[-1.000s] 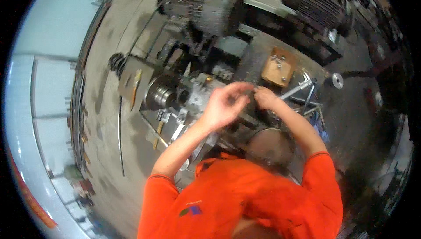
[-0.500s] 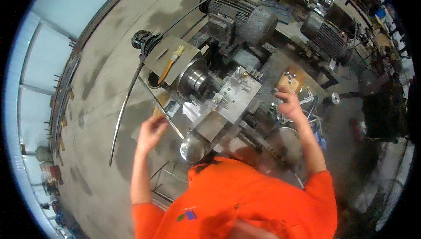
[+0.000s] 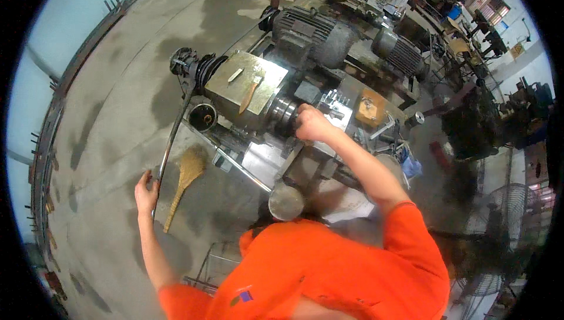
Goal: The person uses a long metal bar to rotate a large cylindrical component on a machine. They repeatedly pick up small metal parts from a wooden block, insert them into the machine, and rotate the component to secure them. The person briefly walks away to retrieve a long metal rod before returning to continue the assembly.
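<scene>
A grey metal lathe (image 3: 247,88) stands in front of me on a concrete floor. My left hand (image 3: 147,191) is stretched out low on the left and grips the lower end of a long thin metal bar (image 3: 173,132) that runs up to the lathe's left end. My right hand (image 3: 311,125) is closed as a fist at the lathe's round chuck (image 3: 283,111), next to the tool carriage (image 3: 335,105). What it grips is hidden. Orange sleeves cover my upper arms.
A straw hand broom (image 3: 185,176) lies on the floor beside the bar. Two large grey electric motors (image 3: 311,29) sit behind the lathe. A round metal disc (image 3: 286,201) is below the bed. Cluttered workbenches and a floor fan (image 3: 517,202) are at the right.
My left hand left the lathe, swung down to the left and took hold of the long bar. My right hand moved left along the lathe to the chuck. The view shifted.
</scene>
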Demonstrator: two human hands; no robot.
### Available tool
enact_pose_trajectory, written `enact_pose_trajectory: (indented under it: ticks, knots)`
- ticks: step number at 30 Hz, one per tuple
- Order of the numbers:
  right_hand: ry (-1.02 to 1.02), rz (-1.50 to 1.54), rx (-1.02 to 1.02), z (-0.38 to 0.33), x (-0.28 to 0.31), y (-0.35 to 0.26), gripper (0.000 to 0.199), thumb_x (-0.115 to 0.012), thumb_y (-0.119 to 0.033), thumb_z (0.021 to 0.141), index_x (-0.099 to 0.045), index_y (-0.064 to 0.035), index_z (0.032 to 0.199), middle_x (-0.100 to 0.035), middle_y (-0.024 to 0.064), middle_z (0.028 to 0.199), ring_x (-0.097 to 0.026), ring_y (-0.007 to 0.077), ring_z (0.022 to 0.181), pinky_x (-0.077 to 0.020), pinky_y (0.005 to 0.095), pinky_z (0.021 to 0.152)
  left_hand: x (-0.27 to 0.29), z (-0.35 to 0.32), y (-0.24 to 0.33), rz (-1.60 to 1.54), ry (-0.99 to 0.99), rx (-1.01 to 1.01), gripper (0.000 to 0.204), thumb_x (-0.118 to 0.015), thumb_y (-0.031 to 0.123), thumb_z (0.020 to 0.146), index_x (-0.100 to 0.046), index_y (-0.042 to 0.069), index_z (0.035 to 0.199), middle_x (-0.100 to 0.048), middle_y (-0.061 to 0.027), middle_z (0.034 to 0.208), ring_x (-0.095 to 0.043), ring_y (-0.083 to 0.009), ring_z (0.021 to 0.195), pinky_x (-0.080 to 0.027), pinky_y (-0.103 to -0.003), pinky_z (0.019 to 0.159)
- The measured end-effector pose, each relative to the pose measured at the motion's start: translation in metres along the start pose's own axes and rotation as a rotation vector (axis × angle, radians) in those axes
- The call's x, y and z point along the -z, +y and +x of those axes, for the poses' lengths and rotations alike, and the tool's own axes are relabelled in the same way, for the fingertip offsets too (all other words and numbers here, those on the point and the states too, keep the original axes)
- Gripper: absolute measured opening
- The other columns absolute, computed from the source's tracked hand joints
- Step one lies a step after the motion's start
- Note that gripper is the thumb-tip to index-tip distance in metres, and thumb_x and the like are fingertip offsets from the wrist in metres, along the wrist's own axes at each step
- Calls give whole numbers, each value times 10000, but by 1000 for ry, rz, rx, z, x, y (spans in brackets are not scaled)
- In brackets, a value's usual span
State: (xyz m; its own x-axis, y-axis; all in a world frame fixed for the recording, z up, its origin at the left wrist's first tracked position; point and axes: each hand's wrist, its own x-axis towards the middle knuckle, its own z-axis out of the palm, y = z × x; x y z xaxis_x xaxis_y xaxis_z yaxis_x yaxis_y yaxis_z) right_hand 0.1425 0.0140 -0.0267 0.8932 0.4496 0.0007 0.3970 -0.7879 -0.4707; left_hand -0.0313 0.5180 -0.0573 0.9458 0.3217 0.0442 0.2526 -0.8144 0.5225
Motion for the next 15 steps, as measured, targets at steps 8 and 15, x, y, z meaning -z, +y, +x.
enact_pose_trajectory:
  ticks: [8,15]
  knots:
    - [54,7,-51,7,-15,-3,209,-570,-175,543,-648,-38,682,-557,185,843,-536,349,820,-445,388,714,-16,-12,-34,65,-247,118,313,-675,238,720,-588,32,939,-579,-172,689,-571,-340,682,-441,-407,641]
    - [138,-43,-65,27,-17,3,122,-583,-123,565,-600,-8,603,-589,200,746,-553,374,758,-458,410,640,-23,-3,-29,173,-139,93,202,-586,219,741,-585,18,754,-585,-207,701,-576,-376,724,-448,-450,668]
